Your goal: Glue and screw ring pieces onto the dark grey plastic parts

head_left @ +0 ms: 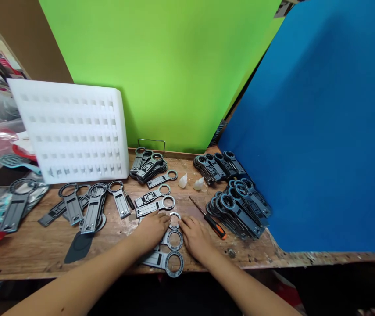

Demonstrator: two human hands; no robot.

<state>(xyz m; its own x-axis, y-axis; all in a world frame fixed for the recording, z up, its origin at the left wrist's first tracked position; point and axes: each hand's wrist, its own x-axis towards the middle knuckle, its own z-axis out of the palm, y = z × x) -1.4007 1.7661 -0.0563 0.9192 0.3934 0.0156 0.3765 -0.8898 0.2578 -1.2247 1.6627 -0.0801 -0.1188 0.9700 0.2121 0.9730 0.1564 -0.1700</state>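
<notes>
In the head view, a grey flat plastic part with a ring-shaped end (pixel 174 220) lies on the table between my hands. My left hand (pixel 153 227) is closed over its strip-like body, hiding most of it, fingertips at the ring. From the other side my right hand (pixel 195 237) has its fingers curled against the ring's right edge. Nearer to me lie two more of these parts, one with its ring (pixel 174 264) by the table edge, partly under my left forearm. Beyond my hands, more of the parts (pixel 156 205) lie side by side, rings to the right.
A screwdriver (pixel 215 226) with a black-orange handle lies right of my hands, beside piled ring-ended parts (pixel 240 210). Left are more parts (pixel 93 208), a small black screwdriver (pixel 129 201) and a white slotted foam block (pixel 75 131). Green (pixel 161 66) and blue boards (pixel 332 131) stand behind.
</notes>
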